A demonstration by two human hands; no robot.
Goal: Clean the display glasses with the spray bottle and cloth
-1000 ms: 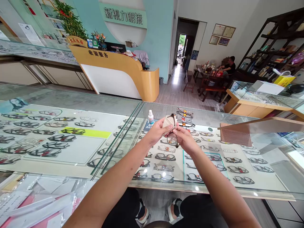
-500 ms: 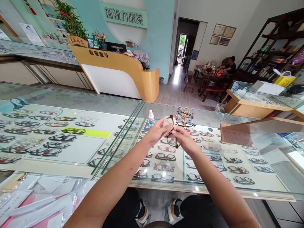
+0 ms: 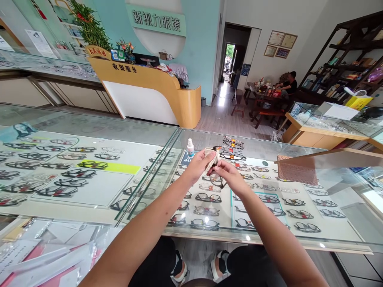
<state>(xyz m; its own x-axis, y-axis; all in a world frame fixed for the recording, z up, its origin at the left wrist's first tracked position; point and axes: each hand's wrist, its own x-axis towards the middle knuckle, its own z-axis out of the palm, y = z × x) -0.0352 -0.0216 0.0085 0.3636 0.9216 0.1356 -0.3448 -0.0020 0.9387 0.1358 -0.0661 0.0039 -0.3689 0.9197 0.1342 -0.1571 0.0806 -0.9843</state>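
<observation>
Above the glass counter, my left hand [image 3: 198, 164] is closed on a pale cloth [image 3: 212, 158], which is folded around part of a pair of eyeglasses [image 3: 216, 180]. My right hand [image 3: 229, 174] pinches the dark frame of the same glasses from the other side. One clear lens hangs below my fingers; the other lens is hidden by the cloth and my left hand. A small white bottle [image 3: 190, 148] with a blue label stands on the counter just left of my hands.
Beneath the glass top [image 3: 191, 137], many eyeglasses lie in rows. Stacked glasses [image 3: 233, 148] sit behind my hands. A brown ribbed panel [image 3: 297, 169] is at the right, and plastic-wrapped papers [image 3: 54, 255] at the lower left. A person [image 3: 289, 84] sits at a far table.
My left fingers and the cloth have shifted slightly over the glasses, and the cloth is bunched narrower. The right hand has turned a little, with its grip kept on the frame.
</observation>
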